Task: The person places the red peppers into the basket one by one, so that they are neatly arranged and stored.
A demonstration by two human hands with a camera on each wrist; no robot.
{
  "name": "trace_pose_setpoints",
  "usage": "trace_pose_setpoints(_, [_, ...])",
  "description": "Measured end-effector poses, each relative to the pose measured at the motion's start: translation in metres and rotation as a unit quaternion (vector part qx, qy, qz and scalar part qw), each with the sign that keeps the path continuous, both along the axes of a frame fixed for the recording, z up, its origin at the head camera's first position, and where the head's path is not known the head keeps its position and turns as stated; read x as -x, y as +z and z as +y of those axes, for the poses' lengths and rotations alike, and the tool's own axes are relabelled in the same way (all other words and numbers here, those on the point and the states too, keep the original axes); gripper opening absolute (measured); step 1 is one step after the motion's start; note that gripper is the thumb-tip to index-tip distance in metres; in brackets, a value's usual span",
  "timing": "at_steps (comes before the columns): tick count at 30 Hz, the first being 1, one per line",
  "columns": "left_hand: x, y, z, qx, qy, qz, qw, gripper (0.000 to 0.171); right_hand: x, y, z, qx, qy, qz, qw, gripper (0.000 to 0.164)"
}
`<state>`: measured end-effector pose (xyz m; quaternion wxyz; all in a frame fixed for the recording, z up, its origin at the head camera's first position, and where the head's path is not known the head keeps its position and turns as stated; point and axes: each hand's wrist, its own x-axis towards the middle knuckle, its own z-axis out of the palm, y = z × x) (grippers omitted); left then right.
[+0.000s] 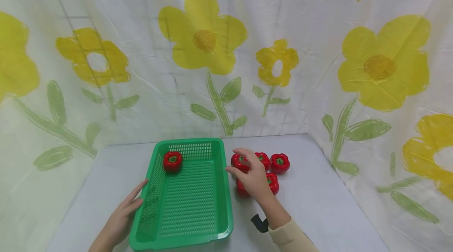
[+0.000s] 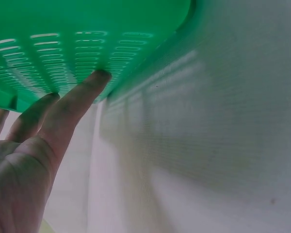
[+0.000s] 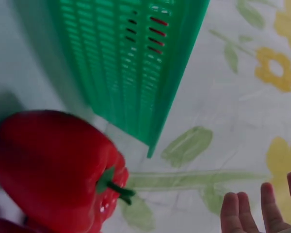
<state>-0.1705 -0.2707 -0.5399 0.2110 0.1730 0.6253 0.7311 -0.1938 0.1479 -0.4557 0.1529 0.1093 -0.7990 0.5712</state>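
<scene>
A green plastic basket (image 1: 228, 208) with slotted walls stands on the table, one red bell pepper (image 1: 172, 162) inside at its far left. My left hand (image 1: 120, 218) is at the basket's left side. In the left wrist view, the extended fingers of that hand (image 2: 34, 160) touch the slotted wall. Over several red bell peppers (image 1: 280, 163) right of the basket, my right hand (image 1: 255, 177) hovers with thumb and fingers spread and nothing between them. It partly hides some peppers. A large pepper (image 3: 53, 165) and those raised fingers appear in the right wrist view.
A white cloth covers the table (image 1: 311, 205). Behind it hangs a white curtain (image 1: 148, 102) printed with yellow flowers. A black strap-like piece (image 1: 260, 223) shows beside the right wrist, below the cream sleeve (image 1: 288, 236).
</scene>
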Motion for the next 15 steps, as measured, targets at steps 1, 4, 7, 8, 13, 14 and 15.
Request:
trace_pose_setpoints(1, [0.0, 0.0, 0.0, -0.002, -0.002, 0.0, 1.0, 0.057, 0.0, -0.001, 0.003, -0.001, -0.006, -0.002, 1.0, 0.056])
trace_pose_setpoints(4, [0.0, -0.001, -0.001, -0.005, -0.006, -0.001, 1.0, 0.056, -0.002, -0.004, 0.011, -0.004, -0.022, -0.003, 1.0, 0.057])
trace_pose_setpoints(7, [0.0, -0.001, -0.001, -0.002, -0.004, -0.001, 1.0, 0.056, -0.004, -0.008, 0.02, -0.004, -0.031, 0.003, 1.0, 0.061])
trace_pose_setpoints(8, [0.0, -0.001, -0.001, 0.001, -0.002, -0.001, 1.0, 0.056, -0.005, -0.01, 0.023, -0.005, -0.033, 0.008, 0.999, 0.062])
trace_pose_setpoints(13, [0.0, -0.001, -0.002, -0.005, -0.01, 0.001, 0.9999, 0.056, -0.009, -0.018, 0.037, -0.014, -0.034, 0.034, 0.999, 0.067])
trace_pose_setpoints(14, [0.0, -0.001, -0.002, -0.009, -0.013, 0.0, 0.9999, 0.056, -0.01, -0.019, 0.04, -0.019, -0.036, 0.038, 0.998, 0.068])
trace_pose_setpoints(15, [0.0, -0.001, -0.001, -0.012, -0.016, -0.001, 0.9998, 0.057, -0.01, -0.02, 0.043, -0.025, -0.037, 0.043, 0.998, 0.068])
